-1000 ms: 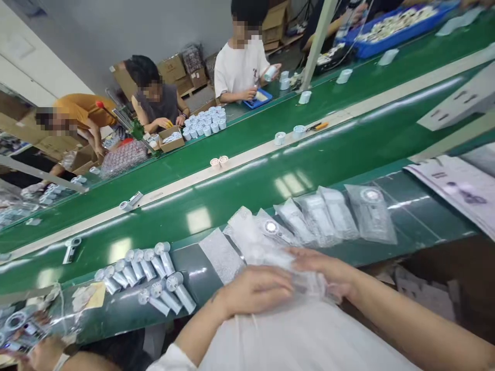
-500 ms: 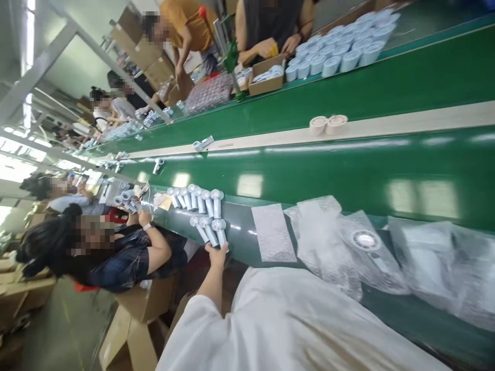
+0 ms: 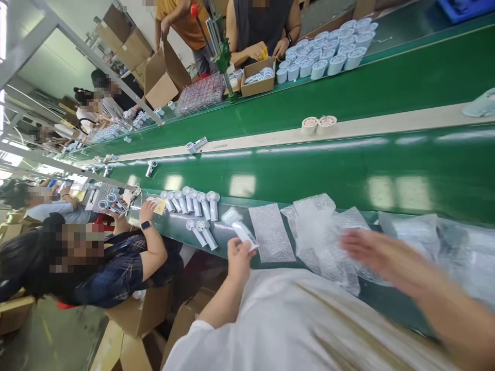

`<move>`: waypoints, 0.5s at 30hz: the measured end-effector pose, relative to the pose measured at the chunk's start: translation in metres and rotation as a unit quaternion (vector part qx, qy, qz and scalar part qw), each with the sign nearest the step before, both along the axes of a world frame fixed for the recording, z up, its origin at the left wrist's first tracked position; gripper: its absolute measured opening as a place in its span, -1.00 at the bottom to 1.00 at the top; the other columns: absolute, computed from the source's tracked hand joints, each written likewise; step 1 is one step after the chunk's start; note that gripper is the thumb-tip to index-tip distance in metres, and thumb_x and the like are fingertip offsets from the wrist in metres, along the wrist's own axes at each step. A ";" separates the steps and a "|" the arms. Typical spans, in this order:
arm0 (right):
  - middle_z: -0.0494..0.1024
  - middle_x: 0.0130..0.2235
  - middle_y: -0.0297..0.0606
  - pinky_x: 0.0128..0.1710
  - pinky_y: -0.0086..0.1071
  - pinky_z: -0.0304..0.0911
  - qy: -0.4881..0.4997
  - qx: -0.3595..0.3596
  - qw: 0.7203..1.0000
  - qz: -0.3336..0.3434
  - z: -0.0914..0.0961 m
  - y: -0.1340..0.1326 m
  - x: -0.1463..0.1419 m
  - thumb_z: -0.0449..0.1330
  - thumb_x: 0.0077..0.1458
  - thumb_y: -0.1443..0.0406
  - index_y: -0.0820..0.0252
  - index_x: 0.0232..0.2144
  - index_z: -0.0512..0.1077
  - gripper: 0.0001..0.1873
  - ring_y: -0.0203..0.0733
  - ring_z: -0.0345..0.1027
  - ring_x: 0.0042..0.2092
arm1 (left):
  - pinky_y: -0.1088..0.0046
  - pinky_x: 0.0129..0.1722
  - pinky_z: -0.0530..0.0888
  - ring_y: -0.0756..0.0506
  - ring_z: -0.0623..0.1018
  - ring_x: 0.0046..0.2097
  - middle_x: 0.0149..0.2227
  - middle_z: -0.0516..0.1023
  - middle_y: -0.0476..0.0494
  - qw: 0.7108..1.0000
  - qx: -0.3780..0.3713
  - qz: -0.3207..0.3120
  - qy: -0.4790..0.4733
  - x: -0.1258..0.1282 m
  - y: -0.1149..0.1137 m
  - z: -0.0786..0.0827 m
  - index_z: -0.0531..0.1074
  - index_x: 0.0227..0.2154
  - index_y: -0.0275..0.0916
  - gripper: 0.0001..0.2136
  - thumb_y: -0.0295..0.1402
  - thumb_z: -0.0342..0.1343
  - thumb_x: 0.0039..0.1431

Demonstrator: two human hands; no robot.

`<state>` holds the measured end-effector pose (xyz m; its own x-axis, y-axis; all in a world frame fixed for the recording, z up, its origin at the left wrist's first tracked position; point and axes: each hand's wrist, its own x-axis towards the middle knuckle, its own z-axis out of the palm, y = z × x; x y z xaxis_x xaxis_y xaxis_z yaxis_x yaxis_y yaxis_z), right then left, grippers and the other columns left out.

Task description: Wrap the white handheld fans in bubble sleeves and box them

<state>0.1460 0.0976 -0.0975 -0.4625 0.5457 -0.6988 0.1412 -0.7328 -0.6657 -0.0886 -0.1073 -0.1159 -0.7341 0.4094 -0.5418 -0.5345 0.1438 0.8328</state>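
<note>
My left hand [image 3: 238, 260] grips the handle of a white handheld fan [image 3: 240, 224], which is tilted over the dark bench edge. Next to it lies a sheet of bubble wrap [image 3: 271, 233]. My right hand [image 3: 382, 256] is blurred, with fingers spread, just above a clear bubble-plastic bag [image 3: 323, 242]. I cannot tell whether it touches the bag. Two rows of similar white fans [image 3: 193, 211] lie to the left of my left hand, heads pointing the same way. Further right, more bagged items [image 3: 444, 247] lie past my right hand.
A green conveyor belt [image 3: 270, 175] runs beyond the bench, carrying two small round parts [image 3: 319, 124]. A co-worker's hand with a black watch [image 3: 146, 215] rests at the bench's left. Cardboard boxes [image 3: 139, 312] stand on the floor below. Other workers line the belt.
My view has swung left since the oldest frame. My left hand has lifted a fan from the end of the rows, and my right hand has come back into view over the bag.
</note>
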 end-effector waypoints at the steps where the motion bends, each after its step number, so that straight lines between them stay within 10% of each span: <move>1: 0.63 -0.03 -0.06 -0.01 -0.17 0.48 0.029 -0.026 0.999 0.013 0.002 -0.010 -0.020 0.30 0.16 0.09 0.08 -0.18 0.57 -0.74 0.01 0.52 0.01 | 0.40 -0.30 0.52 -0.05 0.60 -0.38 -0.36 0.54 0.00 0.998 0.029 -0.052 -0.029 0.011 0.008 0.003 0.21 -0.21 -0.16 -0.39 -0.05 0.46 -0.19; 7: 0.67 -0.12 -0.12 -0.23 -0.24 0.58 0.098 -0.110 0.989 0.003 0.005 -0.037 -0.097 0.26 0.16 0.17 0.12 -0.25 0.52 -0.83 0.00 0.58 -0.09 | 0.36 -0.25 0.54 -0.07 0.57 -0.36 -0.43 0.56 -0.05 0.909 -0.060 -0.411 0.045 0.009 0.059 0.003 0.34 -0.39 -0.22 -0.61 -0.02 0.31 0.05; 11: 0.67 -0.16 -0.20 -0.30 -0.38 0.55 0.042 -0.108 0.992 -0.039 0.003 -0.026 -0.070 0.29 0.13 0.24 0.10 -0.24 0.53 -0.87 -0.16 0.57 -0.26 | 0.27 0.07 0.45 -0.21 0.55 0.06 -0.09 0.62 -0.34 0.838 -0.305 -0.372 0.259 -0.063 0.114 -0.010 0.48 -0.31 -0.26 -0.73 -0.23 -0.04 0.37; 15: 0.65 -0.28 -0.19 -0.31 -0.36 0.54 0.022 -0.136 0.990 -0.011 0.013 -0.020 -0.047 0.38 0.03 0.14 0.11 -0.27 0.55 -0.76 -0.14 0.53 -0.32 | 0.21 0.07 0.45 -0.33 0.56 0.07 -0.20 0.64 -0.39 0.793 -0.365 -0.418 0.251 -0.098 0.155 -0.031 0.53 -0.38 -0.28 -0.90 -0.35 0.23 0.14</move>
